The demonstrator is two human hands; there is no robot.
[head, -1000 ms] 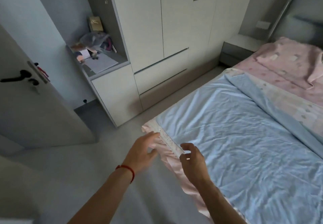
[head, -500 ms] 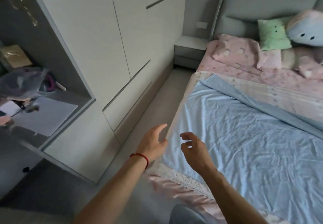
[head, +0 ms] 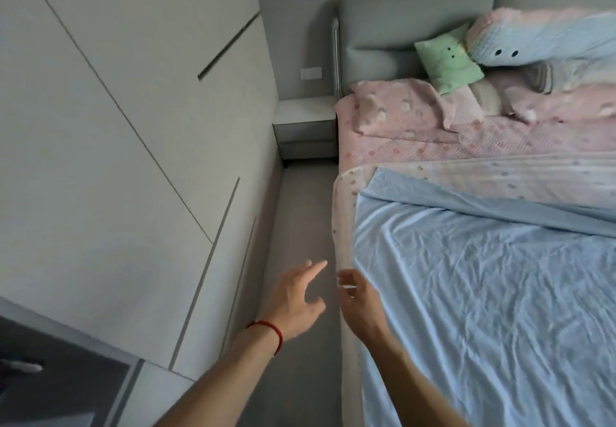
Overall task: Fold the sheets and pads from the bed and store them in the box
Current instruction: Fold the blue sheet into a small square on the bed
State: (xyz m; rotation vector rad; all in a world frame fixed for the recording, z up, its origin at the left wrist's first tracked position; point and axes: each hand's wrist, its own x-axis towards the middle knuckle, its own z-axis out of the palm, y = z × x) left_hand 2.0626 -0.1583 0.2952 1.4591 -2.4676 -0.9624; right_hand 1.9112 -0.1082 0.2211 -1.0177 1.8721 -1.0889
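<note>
We reach for the side edge of the blue sheet (head: 483, 293), which lies spread over the bed. Our left hand (head: 296, 303) hangs spread and empty; our right hand (head: 360, 300) hovers loosely curled, holding nothing. Best to take the top corner (head: 376, 176) first. No box shows.

Bare forearms, thin red string bracelet (head: 270, 329) on left wrist

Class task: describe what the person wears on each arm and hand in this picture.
The left hand has a thin red string bracelet round the wrist. The right hand wears nothing visible. Both forearms are bare, with no sleeves, gloves, rings or watch in view.
</note>
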